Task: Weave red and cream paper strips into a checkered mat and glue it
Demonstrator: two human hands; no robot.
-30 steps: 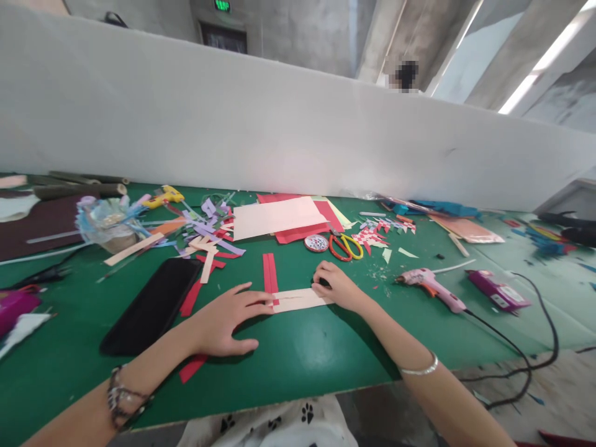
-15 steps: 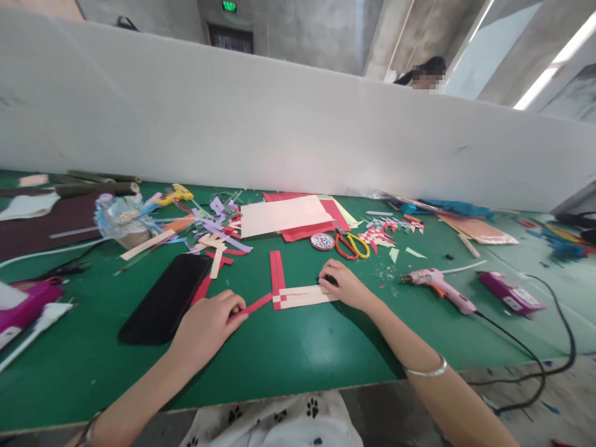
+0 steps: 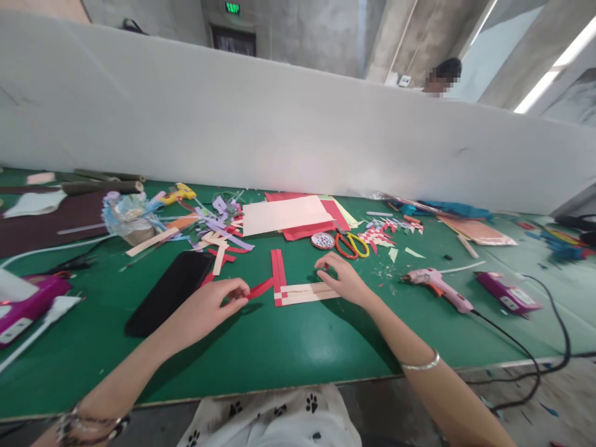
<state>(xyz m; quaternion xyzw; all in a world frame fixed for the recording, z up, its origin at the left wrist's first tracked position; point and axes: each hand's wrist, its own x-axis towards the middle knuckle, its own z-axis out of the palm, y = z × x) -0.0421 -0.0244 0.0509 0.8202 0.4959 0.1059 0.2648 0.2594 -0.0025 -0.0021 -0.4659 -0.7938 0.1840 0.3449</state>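
My left hand pinches a red paper strip between thumb and fingers. The strip's far end reaches the edge of a woven corner, where red and cream paper strips cross in a small checker. From that corner, red strips run away from me and cream strips run to the right. Over the right end of the cream strips is my right hand, fingers curved and apart with nothing in them. A black phone lies partly behind my left forearm.
Paper sheets, a round tin, scissors and paper scraps lie behind the strips. A pink glue gun with a cord lies right, near a purple box. A white partition closes the back.
My left hand has lifted slightly and shifted right with the red strip. My right hand has opened its fingers, and the dark object beneath them is out of sight.
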